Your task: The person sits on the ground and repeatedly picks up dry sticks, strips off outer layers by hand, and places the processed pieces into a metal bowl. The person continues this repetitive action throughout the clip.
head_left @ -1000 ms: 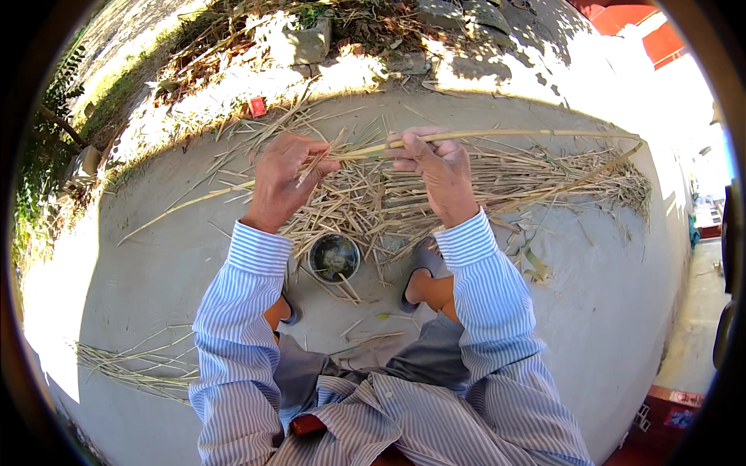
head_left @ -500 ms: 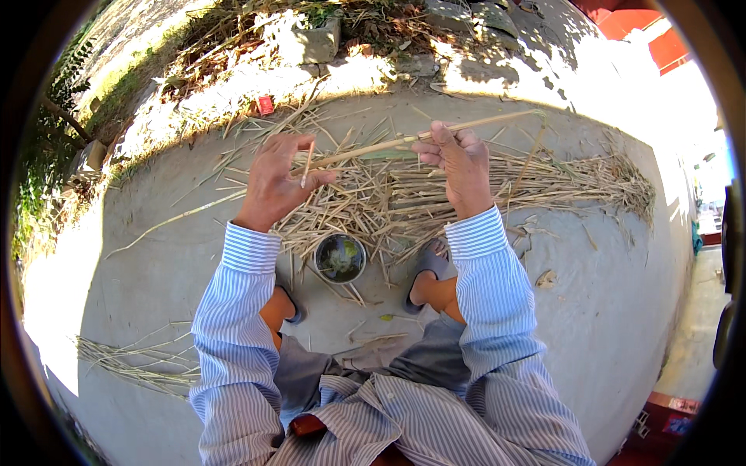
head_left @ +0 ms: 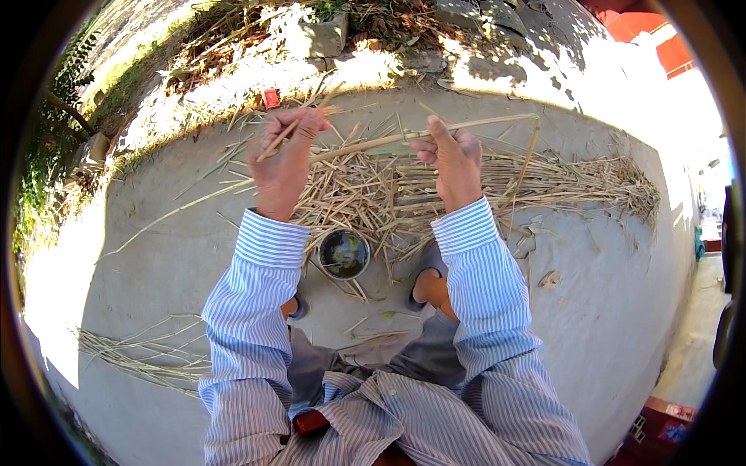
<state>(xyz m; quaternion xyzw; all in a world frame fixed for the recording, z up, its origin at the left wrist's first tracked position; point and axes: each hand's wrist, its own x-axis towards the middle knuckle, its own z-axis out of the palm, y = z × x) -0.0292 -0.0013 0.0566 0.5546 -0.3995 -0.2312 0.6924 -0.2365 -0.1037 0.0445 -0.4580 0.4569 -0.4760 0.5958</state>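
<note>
My left hand (head_left: 289, 159) is raised, thumb and fingers closed on a short thin brown stick (head_left: 278, 140) that slants across the fingertips. My right hand (head_left: 453, 159) pinches a long dry plant stalk (head_left: 496, 121) between thumb and fingers. Right of that hand, the stalk runs outward, then bends sharply and hangs down. Its other side reaches my left hand, which hides part of it. Left of that hand a thin pale strand (head_left: 175, 213) slopes to the ground; whether it belongs to the same stalk, I cannot tell.
Beneath my hands lies a heap of cut stalk pieces (head_left: 353, 190), with a bundle of long stalks (head_left: 559, 182) to the right. A round bowl of dark liquid (head_left: 344, 255) stands between my feet. Thin green stems (head_left: 144, 359) lie at left; a red packet (head_left: 271, 99) sits farther off.
My left hand has risen and turned, so the short stick now slants instead of standing nearly upright. My right hand, still pinching the stalk, has shifted slightly left.
</note>
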